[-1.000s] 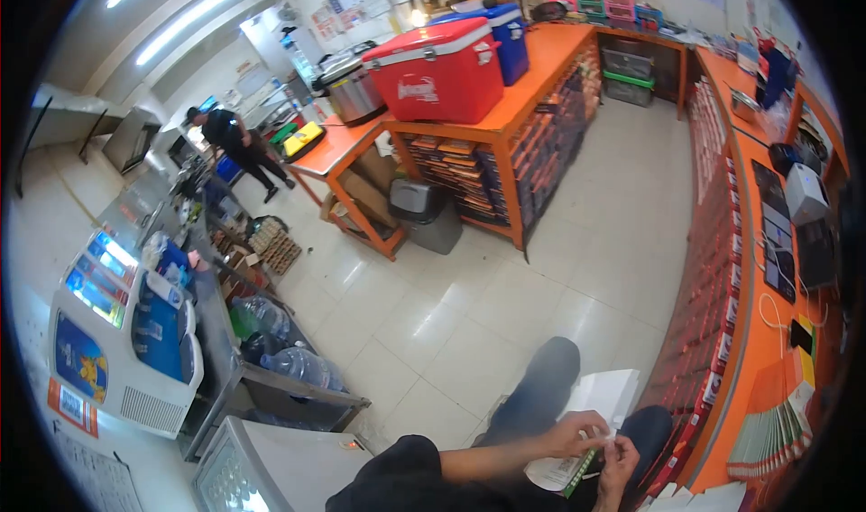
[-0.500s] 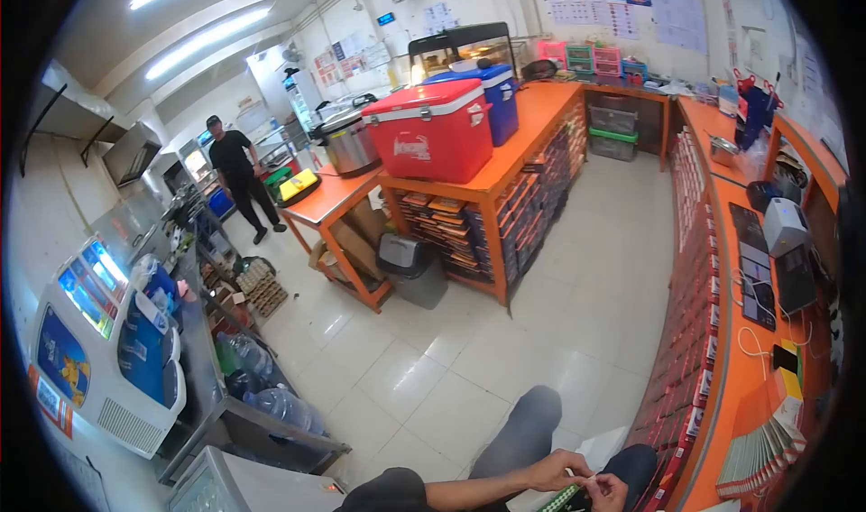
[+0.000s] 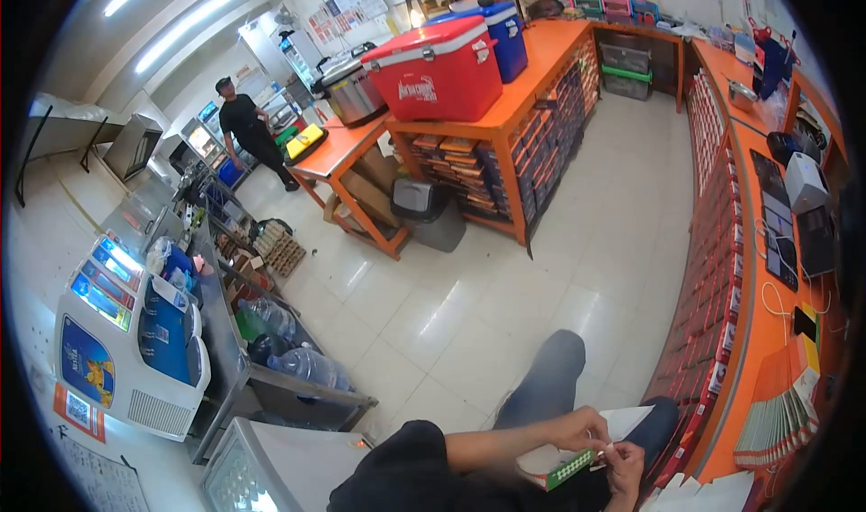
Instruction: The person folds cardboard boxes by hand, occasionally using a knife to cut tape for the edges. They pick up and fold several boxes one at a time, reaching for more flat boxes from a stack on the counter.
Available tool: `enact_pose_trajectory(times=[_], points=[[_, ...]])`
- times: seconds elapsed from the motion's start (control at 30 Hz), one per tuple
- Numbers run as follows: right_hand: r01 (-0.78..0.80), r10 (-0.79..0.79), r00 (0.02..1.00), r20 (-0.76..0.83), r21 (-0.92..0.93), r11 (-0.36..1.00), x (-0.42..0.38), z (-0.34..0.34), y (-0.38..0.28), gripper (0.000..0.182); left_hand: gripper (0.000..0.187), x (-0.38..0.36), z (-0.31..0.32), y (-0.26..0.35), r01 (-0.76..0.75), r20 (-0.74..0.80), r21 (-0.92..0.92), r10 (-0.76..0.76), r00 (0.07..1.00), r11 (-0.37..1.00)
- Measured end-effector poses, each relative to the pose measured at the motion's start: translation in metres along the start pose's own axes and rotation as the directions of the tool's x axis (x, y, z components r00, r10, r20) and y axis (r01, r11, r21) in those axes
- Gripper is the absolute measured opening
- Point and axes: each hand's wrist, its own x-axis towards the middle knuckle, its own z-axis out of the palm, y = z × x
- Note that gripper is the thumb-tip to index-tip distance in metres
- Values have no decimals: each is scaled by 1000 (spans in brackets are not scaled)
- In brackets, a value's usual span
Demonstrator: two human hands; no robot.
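Low in the view, my left hand [image 3: 582, 429] and my right hand [image 3: 623, 466] meet over my lap, fingertips pinched together. Between them is the corner of a small paper box [image 3: 570, 470] with a green-and-white checked side and a pale inside. A small whitish bit, possibly its flap, shows at the fingertips; the exact grip is partly hidden. A white sheet [image 3: 629, 419] lies across my leg just behind the hands. More white paper pieces [image 3: 699, 494] are at the lower right, beside my right forearm.
An orange counter [image 3: 722, 395] runs along my right, carrying a fanned stack of cards or folded cartons [image 3: 774, 426] and a phone [image 3: 804, 323]. A white freezer [image 3: 280, 467] stands at my left. Farther off are a bin [image 3: 428, 214], a red cooler [image 3: 437, 74] and a standing person [image 3: 251, 133].
The view has tilted down, so the hands and paper box sit higher in it. More of the box shows now. Both hands stay pinched together; the far person has turned slightly.
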Motion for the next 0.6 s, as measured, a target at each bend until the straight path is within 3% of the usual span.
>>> enact_pose_trajectory(times=[0.07, 0.13, 0.2, 0.27, 0.4, 0.6], points=[[10, -10, 1000, -25, 4, 1000, -2, 7, -9, 14, 12, 0, 1, 6, 15, -32, -3, -15, 999, 1000], [-22, 0, 997, -72, -315, 949, -7, 21, -27, 14, 8, -3, 2, 4, -123, -36, 259, 137, 990, 958], [-53, 0, 991, -133, -396, 917, -11, 21, -22, 15, 7, -8, 8, -3, -85, -51, 259, 102, 994, 962], [-43, -24, 986, -165, -392, 919, -15, 34, -29, 14, 6, -8, 12, -4, -106, -149, 257, 148, 978, 961], [-35, -29, 987, -155, -392, 919, -15, 30, -18, 11, 6, -11, 15, -11, -52, -183, 195, 89, 979, 979], [44, -60, 997, -49, -289, 956, -6, 23, -43, 11, 31, 0, 16, 1, -163, -199, 131, 187, 962, 978]])
